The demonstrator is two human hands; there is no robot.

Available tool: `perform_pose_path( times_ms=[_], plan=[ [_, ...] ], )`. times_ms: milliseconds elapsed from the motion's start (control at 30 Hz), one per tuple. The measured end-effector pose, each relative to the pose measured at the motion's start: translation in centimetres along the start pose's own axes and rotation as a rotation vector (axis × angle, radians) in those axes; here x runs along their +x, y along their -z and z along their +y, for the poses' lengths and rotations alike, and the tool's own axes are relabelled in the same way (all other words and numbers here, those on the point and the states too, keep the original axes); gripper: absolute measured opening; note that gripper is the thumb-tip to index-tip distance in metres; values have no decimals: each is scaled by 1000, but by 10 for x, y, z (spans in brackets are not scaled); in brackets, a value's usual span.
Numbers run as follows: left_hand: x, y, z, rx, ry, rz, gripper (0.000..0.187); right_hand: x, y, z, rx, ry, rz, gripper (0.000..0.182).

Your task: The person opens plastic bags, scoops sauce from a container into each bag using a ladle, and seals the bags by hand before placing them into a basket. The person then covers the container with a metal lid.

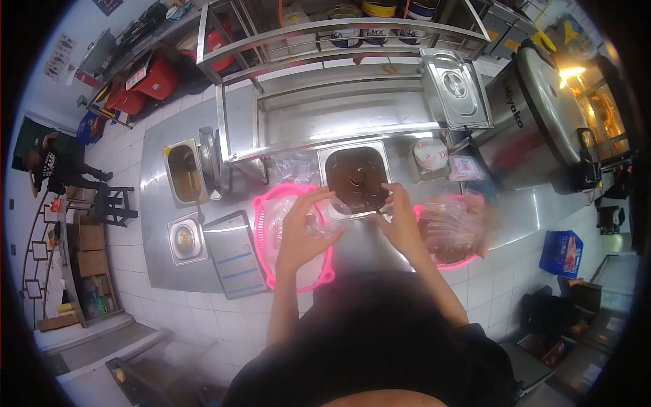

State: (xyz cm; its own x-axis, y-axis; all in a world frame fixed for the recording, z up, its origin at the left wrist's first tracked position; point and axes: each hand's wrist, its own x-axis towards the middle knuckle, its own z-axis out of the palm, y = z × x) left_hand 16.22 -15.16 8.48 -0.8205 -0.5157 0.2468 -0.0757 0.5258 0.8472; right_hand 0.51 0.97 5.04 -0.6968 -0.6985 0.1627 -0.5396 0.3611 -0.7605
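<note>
My left hand is over the right side of a pink basket lined with clear plastic bags. Its fingers and thumb curve around what looks like a clear plastic bag, hard to make out. Right of it, my right hand hovers at the near right corner of a steel pan of dark brown sauce. Its thumb and fingers are apart, with nothing visible between them. A second pink basket holds several filled clear bags, brown inside. Blurred fingers, apparently another person's hand, touch that basket's right side.
On the left stand a pan with a ladle, a small steel container and a grey tray. A steel rack rises behind the sauce pan. At right is a large Miyako cooker. A person is far left.
</note>
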Motion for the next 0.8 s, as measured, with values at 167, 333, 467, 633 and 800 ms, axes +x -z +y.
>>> perform_pose_path(
  times_ms=[167, 333, 467, 633, 800],
  plan=[
    [-9, 20, -8, -123, 223, 76, 63, 30, -7, 16, -125, -170, -168, 57],
    [-10, 25, -12, -142, 341, 77, 64, 80, -6, 13, -584, 154, -49, 44],
    [-12, 21, -19, -71, 302, 43, 64, 96, -12, 34, -483, 286, -115, 42],
    [-23, 26, -26, -104, 367, 87, 64, 81, 5, 46, -288, 306, -235, 45],
    [-28, 33, -27, -128, 387, 107, 62, 57, 15, 52, 15, 100, -277, 43]
  ],
)
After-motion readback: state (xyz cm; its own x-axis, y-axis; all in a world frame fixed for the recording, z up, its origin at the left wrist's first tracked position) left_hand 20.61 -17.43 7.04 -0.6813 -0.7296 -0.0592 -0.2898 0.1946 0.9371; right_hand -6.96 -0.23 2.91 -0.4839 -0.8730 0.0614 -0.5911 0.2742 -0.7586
